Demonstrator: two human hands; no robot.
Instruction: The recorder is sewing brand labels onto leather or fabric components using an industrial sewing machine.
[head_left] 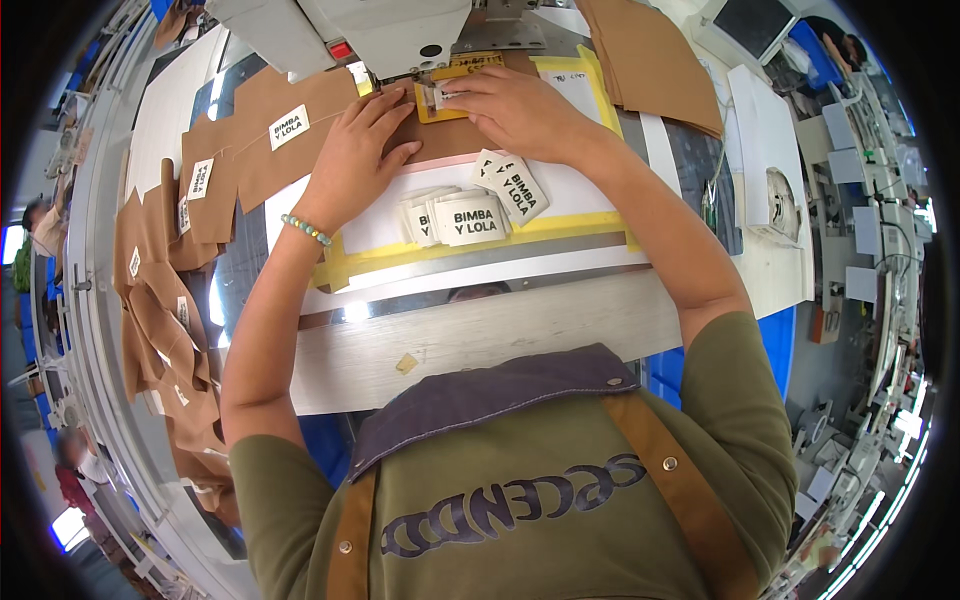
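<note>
My left hand [365, 150] rests fingertips down on a brown piece [430, 143] beneath the sewing machine head [400, 35], close to the presser area, fingers apart. My right hand [515, 115] lies with its fingertips on a small white label [443, 98] within a yellow guide [436, 113] on that brown piece; its fingertips partly cover the label. Below my hands, two groups of loose white printed labels [475, 222] lie on a white board [370, 237] edged with yellow tape.
Brown pieces bearing white labels [200, 180] are strung along the left side. A brown stack [650, 60] sits upper right, beside a white tray-like piece [760, 140]. The pale table edge [500, 330] runs before me, blue bins [770, 350] below. Other people [45, 225] are at the far edges.
</note>
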